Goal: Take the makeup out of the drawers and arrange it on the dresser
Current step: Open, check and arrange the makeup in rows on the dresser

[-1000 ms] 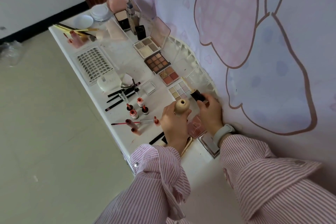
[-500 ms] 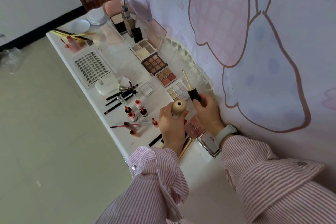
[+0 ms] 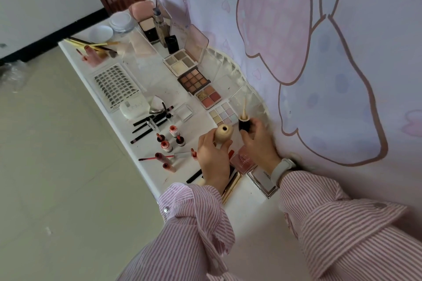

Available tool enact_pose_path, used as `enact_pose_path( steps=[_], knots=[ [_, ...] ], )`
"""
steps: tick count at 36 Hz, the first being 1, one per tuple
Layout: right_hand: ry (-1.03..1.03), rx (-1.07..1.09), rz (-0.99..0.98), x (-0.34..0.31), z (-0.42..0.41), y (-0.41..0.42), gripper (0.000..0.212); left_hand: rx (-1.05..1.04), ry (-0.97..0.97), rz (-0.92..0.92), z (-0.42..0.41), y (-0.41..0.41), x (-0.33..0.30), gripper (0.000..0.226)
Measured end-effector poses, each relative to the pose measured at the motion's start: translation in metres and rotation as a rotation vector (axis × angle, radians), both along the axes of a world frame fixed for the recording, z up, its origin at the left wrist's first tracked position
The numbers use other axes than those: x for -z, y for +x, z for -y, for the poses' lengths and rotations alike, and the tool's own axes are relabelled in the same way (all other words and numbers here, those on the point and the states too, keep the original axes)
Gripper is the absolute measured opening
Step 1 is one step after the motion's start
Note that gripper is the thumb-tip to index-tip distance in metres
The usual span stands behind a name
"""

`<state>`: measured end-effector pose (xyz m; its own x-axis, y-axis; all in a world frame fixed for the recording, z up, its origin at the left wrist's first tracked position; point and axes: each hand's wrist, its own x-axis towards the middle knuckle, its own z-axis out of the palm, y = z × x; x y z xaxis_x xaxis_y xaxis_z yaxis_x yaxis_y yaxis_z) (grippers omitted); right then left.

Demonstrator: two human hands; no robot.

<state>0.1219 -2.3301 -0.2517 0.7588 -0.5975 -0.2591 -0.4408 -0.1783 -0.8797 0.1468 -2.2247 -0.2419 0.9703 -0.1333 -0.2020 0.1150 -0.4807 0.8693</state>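
floor [image 3: 57, 166] fills the left of frame, white dresser [image 3: 159, 70] runs diagonally from upper left to lower centre. upper left end: round dish [image 3: 100, 32], jar [image 3: 121, 21], brushes [image 3: 91, 44], pink puff [image 3: 140, 8], dark bottle [image 3: 160, 26]. below those a lash tray [image 3: 115, 86], white case [image 3: 133, 108], black pencils [image 3: 149, 126], small red-capped bottles [image 3: 170, 138] and lip tubes [image 3: 163, 159] lying flat.

centre: four open palettes in a row along the wall side, neutral palette [image 3: 180, 63], brown palette [image 3: 194, 80], red palette [image 3: 208, 96], pastel palette [image 3: 223, 114].

left hand [image 3: 213, 157] grips a beige bottle [image 3: 223, 134], mouth open and facing the camera, held above the dresser near centre frame. right hand [image 3: 259, 141] pinches the dark cap [image 3: 243, 123] just right of the bottle, wand [image 3: 243, 107] sticking up, clear of the bottle mouth. both grips closed on their parts. watch [image 3: 282, 167] on the right wrist, pink compact [image 3: 243, 158] and clear case [image 3: 261, 178] under it, gold tube [image 3: 231, 187] beside the left wrist.

vs 0.5 s ago: bottle and cap in nearly the same spots, wand more upright, still out of the bottle. vs 1 s ago: cap then lay low against the right fingers, now raised with the wand showing. rest of the makeup unmoved.

right of frame: pink and lilac wall cloth [image 3: 319, 52], striped sleeves [image 3: 331, 235] at the bottom.
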Motion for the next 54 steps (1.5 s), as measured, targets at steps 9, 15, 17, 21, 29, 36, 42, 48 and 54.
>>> enact_pose_path(
  steps=[9, 15, 17, 21, 29, 36, 42, 48, 54],
  knots=[
    [-0.293, -0.026, -0.064, 0.005, 0.0, 0.003, 0.024, 0.034, 0.035, 0.005, -0.004, -0.006, 0.0, 0.051],
    [-0.373, -0.043, -0.146, 0.009, 0.0, 0.003, 0.018, 0.064, 0.072, 0.091, -0.009, -0.023, -0.004, 0.056],
    [-0.471, -0.091, -0.198, 0.013, -0.001, 0.003, 0.014, 0.072, 0.076, 0.161, -0.01, -0.032, -0.008, 0.053],
    [-0.507, -0.112, -0.248, 0.011, -0.004, 0.002, 0.019, 0.092, 0.065, 0.266, -0.015, -0.045, -0.01, 0.049],
    [-0.241, -0.024, -0.136, -0.008, -0.03, -0.034, 0.047, 0.091, 0.096, 0.283, -0.037, -0.047, -0.01, 0.045],
    [-0.591, -0.241, 0.129, -0.01, -0.066, -0.056, 0.024, 0.088, 0.085, 0.313, -0.082, -0.06, -0.006, 0.028],
    [-0.818, -0.722, -0.116, -0.011, -0.077, -0.023, 0.033, 0.038, 0.149, 0.262, -0.119, -0.063, 0.007, 0.024],
    [-0.971, -0.92, -0.293, -0.031, -0.075, -0.011, 0.037, 0.041, 0.173, 0.182, -0.138, -0.062, 0.013, 0.027],
    [-1.039, -1.049, -0.303, -0.023, -0.064, -0.013, 0.023, 0.151, 0.211, 0.124, -0.139, -0.061, 0.015, 0.032]
  ],
)
